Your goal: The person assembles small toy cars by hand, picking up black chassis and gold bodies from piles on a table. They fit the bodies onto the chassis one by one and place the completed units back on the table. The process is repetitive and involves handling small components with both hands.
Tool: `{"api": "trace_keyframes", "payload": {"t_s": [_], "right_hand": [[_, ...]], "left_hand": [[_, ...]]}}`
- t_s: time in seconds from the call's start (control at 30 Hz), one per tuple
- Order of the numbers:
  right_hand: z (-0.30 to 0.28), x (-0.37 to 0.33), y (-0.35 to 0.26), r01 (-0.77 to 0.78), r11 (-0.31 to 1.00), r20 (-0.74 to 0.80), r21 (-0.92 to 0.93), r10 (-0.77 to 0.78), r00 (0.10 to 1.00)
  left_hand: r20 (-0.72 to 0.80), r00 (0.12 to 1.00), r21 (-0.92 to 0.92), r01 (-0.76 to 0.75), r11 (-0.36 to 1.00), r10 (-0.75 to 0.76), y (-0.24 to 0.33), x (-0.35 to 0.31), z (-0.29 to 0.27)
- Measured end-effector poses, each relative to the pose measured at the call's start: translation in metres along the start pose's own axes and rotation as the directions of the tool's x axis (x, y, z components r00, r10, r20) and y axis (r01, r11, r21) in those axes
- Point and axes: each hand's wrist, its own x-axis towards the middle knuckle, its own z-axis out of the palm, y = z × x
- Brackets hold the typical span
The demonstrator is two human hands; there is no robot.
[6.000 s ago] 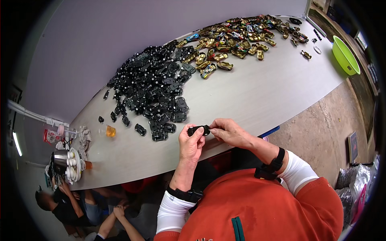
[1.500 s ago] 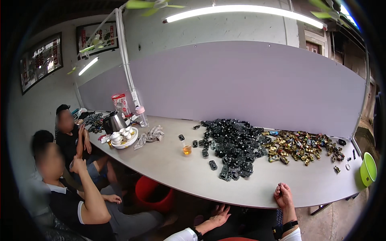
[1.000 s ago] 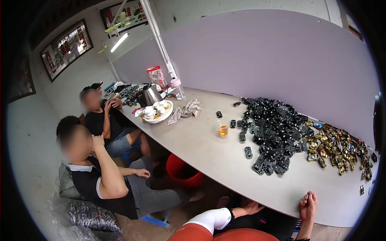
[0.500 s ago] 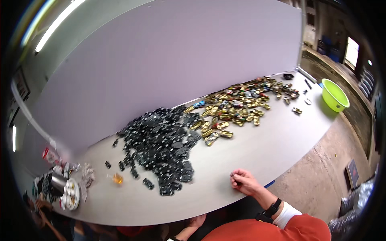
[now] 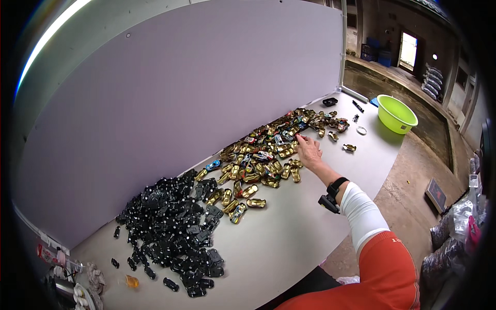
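Observation:
My right hand point(image 5: 310, 152) reaches over the right part of a heap of gold toy cars point(image 5: 251, 178). Its fingers stretch toward the cars, and the fingertips meet the heap's near side. No car shows clearly lifted in the hand. A black strap with a small device point(image 5: 330, 199) circles that wrist. To the left of the gold cars, and touching them, lies a big heap of black toy-car bases point(image 5: 168, 222) with small pale dots. A blue toy car point(image 5: 212, 165) stands out among the gold ones. My left hand is out of view.
A lime-green basin point(image 5: 397, 114) sits at the table's far right corner. Near it are a black tray point(image 5: 329, 102), a black pen point(image 5: 358, 106) and a white ring point(image 5: 361, 130). A grey partition point(image 5: 181, 88) borders the back. An amber cup point(image 5: 132, 281) lies at the lower left.
My right hand has gone from the table's near edge out to the gold cars. The view has swung right and my left hand has left it.

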Motion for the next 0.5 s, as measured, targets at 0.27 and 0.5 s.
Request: {"api": "trace_keyframes", "payload": {"t_s": [0.27, 0.5], "right_hand": [[0.039, 0.092, 0.009, -0.024, 0.992, 0.143, -0.120, 0.042, 0.989], [0.065, 0.148, 0.014, -0.062, 0.989, 0.189, -0.136, 0.088, 0.978]], "left_hand": [[0.514, 0.835, -0.378, 0.015, 0.926, 0.196, 0.072, 0.068, -0.174], [-0.314, 0.929, 0.259, -0.113, 0.959, 0.195, 0.019, 0.404, -0.189]]}}
